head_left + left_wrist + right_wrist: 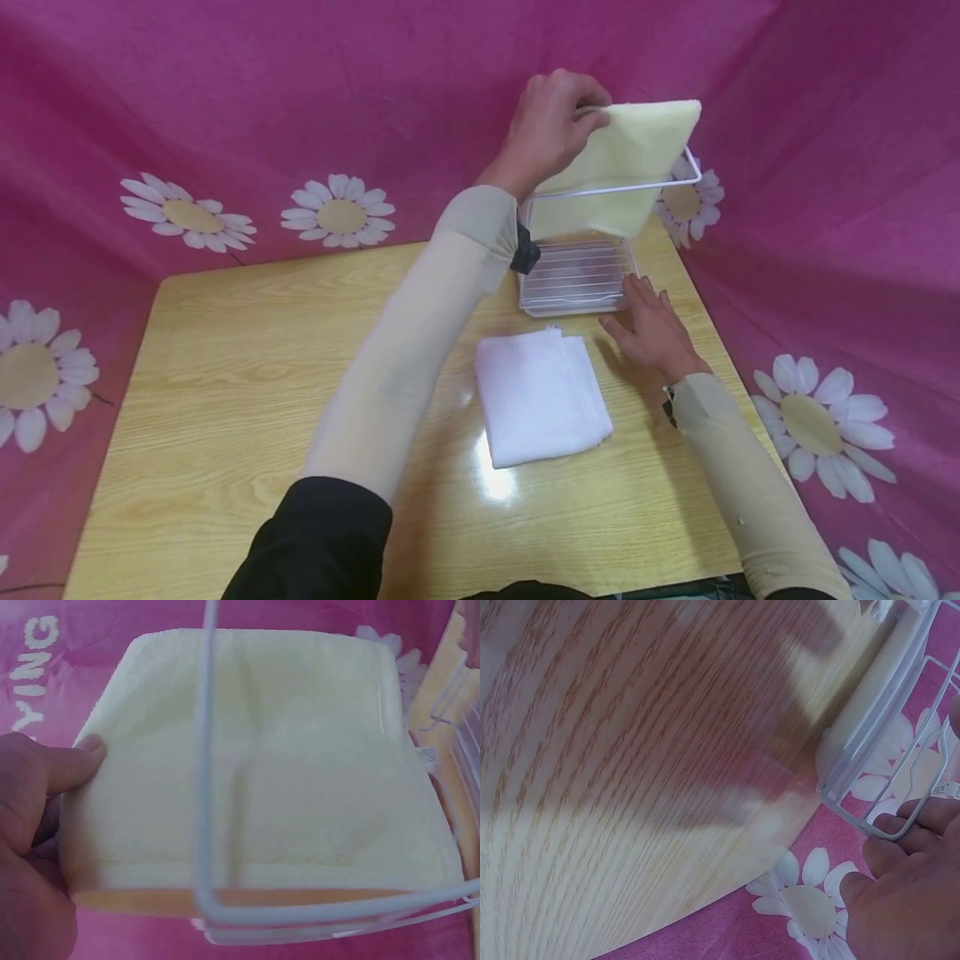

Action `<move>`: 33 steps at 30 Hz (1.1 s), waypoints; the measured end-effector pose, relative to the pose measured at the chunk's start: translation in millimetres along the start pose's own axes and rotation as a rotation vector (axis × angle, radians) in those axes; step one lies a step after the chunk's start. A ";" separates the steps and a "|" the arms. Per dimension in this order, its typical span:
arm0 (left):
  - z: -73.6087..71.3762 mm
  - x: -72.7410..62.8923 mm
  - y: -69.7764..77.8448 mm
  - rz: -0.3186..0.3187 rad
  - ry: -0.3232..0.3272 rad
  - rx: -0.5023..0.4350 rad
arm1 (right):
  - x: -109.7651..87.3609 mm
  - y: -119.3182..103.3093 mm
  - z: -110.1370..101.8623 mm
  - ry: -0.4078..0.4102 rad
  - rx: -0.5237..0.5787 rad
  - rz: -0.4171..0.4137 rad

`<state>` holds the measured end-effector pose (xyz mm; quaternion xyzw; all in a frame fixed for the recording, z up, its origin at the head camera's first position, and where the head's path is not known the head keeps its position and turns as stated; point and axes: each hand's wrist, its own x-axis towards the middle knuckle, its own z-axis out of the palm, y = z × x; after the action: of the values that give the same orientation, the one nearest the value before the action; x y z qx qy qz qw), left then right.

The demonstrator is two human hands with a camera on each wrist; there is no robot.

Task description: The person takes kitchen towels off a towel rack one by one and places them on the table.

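My left hand (pixel 553 125) pinches the top left edge of a folded pale yellow towel (pixel 651 143), thumb on its near face. The towel hangs tilted in a white wire rack (pixel 611 191), behind the rack's upper front bar. In the left wrist view, the towel (pixel 315 772) has a small printed tag at its side. Lower down, the rack has a wire shelf over a clear tray (pixel 566 308). My right hand (pixel 654 329) rests against the rack's lower right side, fingers extended and thumb spread. In the right wrist view, its fingers (pixel 889 855) are at a wire corner.
A folded white cloth (pixel 543 400) lies on the wooden table (pixel 262 400) in front of the rack. Pink fabric with daisies (pixel 337 212) hangs behind and along both sides. The rack stands near the table's back right corner.
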<state>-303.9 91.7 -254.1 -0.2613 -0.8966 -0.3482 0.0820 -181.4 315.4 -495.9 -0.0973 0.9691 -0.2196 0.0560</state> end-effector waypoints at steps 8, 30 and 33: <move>-15.8 4.5 12.3 -0.013 0.055 0.003 | 2.6 1.3 1.8 -0.001 -0.012 0.001; -58.8 -1.2 32.7 0.140 0.160 0.111 | 6.9 2.3 2.2 -0.014 -0.020 0.014; -65.9 -1.0 34.7 0.134 0.186 0.129 | 6.8 1.7 2.3 -0.011 -0.016 0.003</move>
<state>-287.1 68.9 -185.2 -0.2814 -0.8861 -0.3062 0.2047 -188.0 314.5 -499.2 -0.0976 0.9706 -0.2112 0.0611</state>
